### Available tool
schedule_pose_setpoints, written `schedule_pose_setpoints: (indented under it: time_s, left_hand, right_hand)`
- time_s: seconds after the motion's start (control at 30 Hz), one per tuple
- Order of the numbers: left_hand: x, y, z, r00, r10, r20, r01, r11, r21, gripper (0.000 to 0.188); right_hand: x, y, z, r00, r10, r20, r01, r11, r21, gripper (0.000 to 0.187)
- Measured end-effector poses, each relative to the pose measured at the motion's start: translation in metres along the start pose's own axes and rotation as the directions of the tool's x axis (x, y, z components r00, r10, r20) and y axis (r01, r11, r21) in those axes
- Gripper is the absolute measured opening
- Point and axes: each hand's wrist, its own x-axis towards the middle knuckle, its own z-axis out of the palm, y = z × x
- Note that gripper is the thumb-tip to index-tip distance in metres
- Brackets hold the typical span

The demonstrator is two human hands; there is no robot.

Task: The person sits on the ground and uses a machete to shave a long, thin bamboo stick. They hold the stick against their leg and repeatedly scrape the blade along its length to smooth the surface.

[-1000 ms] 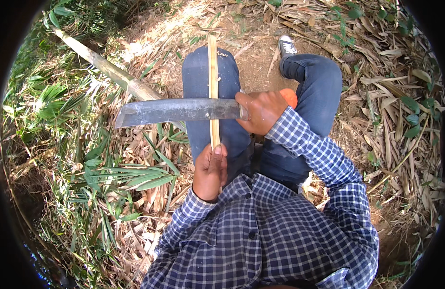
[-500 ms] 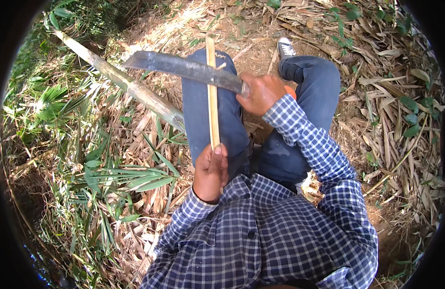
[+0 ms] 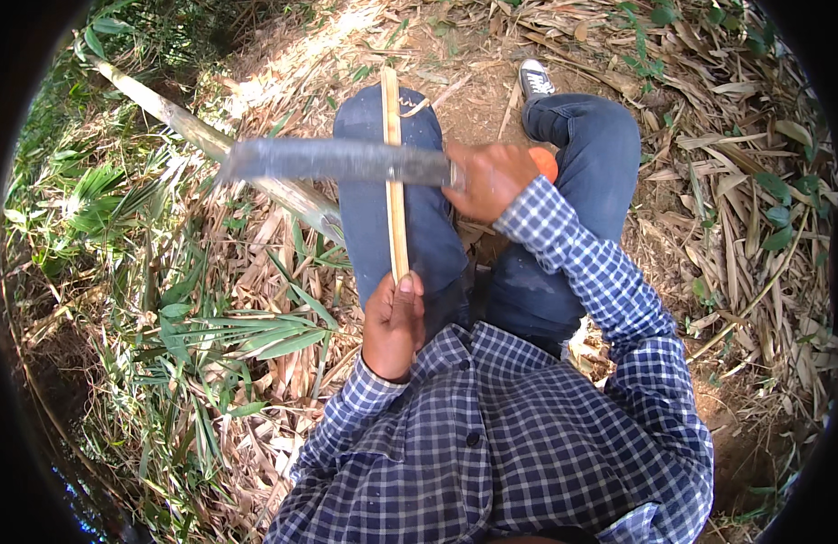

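My left hand [image 3: 394,325] pinches the near end of a pale, flat bamboo strip [image 3: 396,227], thumb on top. The strip points away from me over my left thigh [image 3: 360,213]. Closed round the orange handle [image 3: 544,164] of a machete is my right hand [image 3: 492,179]. The machete's dark, broad blade [image 3: 333,161] reaches left across the strip and is blurred by motion. Whether its edge touches the strip, I cannot tell. A thin curled shaving [image 3: 417,107] shows by the strip's far part, over my knee.
A long bamboo pole [image 3: 188,127] lies slanting on the ground at the left, its near end close to my left leg. Green leaves [image 3: 274,335] and dry bamboo litter [image 3: 727,208] cover the ground. My sneaker [image 3: 535,80] rests on bare soil ahead.
The machete blade has moved nearer to me along the strip and now lies more level. The strip's far end has shifted slightly left. A shaving formerly at the blade now lies beyond it.
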Motion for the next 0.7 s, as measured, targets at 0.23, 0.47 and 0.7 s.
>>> schedule_pose_setpoints:
  time_s: [0.23,0.47,0.7]
  left_hand:
    - [-0.001,0.003,0.000,1.000,-0.006,-0.010,0.006,1.000,0.009,0.023]
    - [0.001,0.012,0.001,1.000,-0.014,0.000,0.014,1.000,0.000,0.023]
    - [-0.004,0.000,-0.003,1.000,-0.021,-0.011,0.021,1.000,0.020,0.023]
  right_hand:
    - [0.001,-0.001,0.004,0.999,0.050,0.002,-0.050,0.996,0.076,0.031]
    - [0.025,0.019,0.002,0.988,0.122,-0.099,-0.115,0.991,0.073,0.031]
    - [0.022,0.015,-0.001,0.987,0.144,-0.078,-0.143,0.990,0.018,0.029]
